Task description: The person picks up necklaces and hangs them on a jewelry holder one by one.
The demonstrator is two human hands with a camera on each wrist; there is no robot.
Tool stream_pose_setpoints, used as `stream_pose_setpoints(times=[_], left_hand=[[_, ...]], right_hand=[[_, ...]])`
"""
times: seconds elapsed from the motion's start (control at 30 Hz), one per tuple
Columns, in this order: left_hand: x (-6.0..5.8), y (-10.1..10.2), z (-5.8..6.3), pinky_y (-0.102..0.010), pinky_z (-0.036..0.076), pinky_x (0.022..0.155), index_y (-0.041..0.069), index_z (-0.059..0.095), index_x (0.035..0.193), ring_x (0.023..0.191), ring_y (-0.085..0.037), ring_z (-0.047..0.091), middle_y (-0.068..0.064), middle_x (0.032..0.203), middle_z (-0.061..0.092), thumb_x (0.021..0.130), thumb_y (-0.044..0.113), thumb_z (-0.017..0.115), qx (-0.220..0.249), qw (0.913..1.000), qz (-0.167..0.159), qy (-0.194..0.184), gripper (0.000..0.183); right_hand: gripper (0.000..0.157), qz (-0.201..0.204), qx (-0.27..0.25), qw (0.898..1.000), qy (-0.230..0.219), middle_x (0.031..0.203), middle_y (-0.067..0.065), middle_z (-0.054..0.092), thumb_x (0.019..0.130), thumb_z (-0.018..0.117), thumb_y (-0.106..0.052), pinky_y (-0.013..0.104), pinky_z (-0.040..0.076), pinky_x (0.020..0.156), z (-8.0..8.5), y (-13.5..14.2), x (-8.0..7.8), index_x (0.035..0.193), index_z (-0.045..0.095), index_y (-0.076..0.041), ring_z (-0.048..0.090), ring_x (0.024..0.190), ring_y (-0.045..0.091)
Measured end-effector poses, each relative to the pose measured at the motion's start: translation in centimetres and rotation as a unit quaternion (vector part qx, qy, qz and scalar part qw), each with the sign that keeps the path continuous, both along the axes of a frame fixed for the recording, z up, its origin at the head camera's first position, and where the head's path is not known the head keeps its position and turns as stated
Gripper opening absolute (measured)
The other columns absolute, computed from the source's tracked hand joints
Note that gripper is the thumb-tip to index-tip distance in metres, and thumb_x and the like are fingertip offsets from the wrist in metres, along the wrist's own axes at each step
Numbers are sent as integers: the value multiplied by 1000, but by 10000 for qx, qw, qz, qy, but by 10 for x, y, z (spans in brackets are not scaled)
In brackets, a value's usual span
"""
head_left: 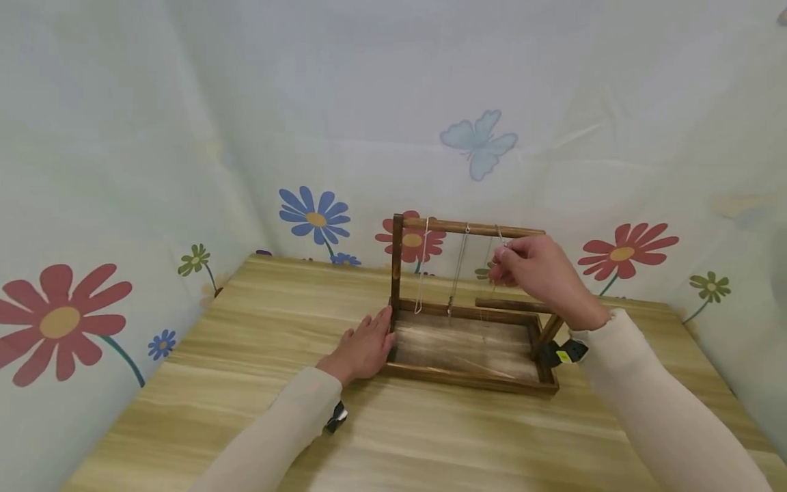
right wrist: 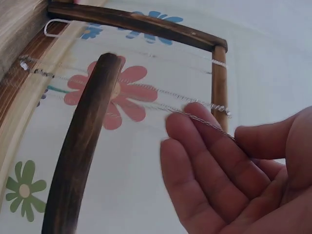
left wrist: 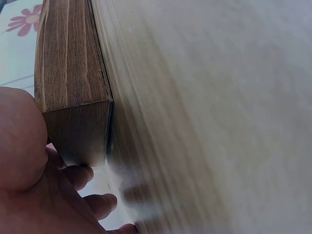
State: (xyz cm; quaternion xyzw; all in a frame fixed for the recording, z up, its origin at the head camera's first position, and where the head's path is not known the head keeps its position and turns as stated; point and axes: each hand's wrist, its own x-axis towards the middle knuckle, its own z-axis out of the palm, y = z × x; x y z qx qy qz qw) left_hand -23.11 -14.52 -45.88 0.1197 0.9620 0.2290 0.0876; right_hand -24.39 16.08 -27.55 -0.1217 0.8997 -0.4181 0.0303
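A dark wooden jewelry stand [head_left: 396, 263] with an upper bar, a lower bar and a tray base stands on the table. My right hand [head_left: 537, 270] pinches a thin silver chain necklace [right wrist: 202, 121] between thumb and index finger, close to the upper bar's right end. Left of it, a silver chain [head_left: 458, 273] and a white necklace [head_left: 421, 273] hang from that bar. Flat against the left end of the tray base [head_left: 467, 379] rests my left hand [head_left: 364, 347]. Its fingers touch the wooden end in the left wrist view, holding nothing.
The lower bar [head_left: 513, 305] juts leftward from a short right post, just below my right hand. Behind the wood-grain table [head_left: 277, 307] hangs a pale cloth [head_left: 369, 102] printed with flowers and a butterfly. Each wrist carries a black strapped device [head_left: 562, 352].
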Motion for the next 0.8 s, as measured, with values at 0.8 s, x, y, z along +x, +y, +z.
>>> stream_pose_setpoints(times=[0.8], left_hand=[[7, -2, 16, -67, 21, 126, 14, 10, 170, 162, -39, 20, -5, 177, 17, 115, 38, 33, -164, 9998, 61, -57, 65]], right_hand=[[30, -149, 565, 9981, 184, 102, 15, 80, 109, 55, -24, 38, 57, 84, -23, 10, -18, 116, 75, -2, 72, 99, 32]])
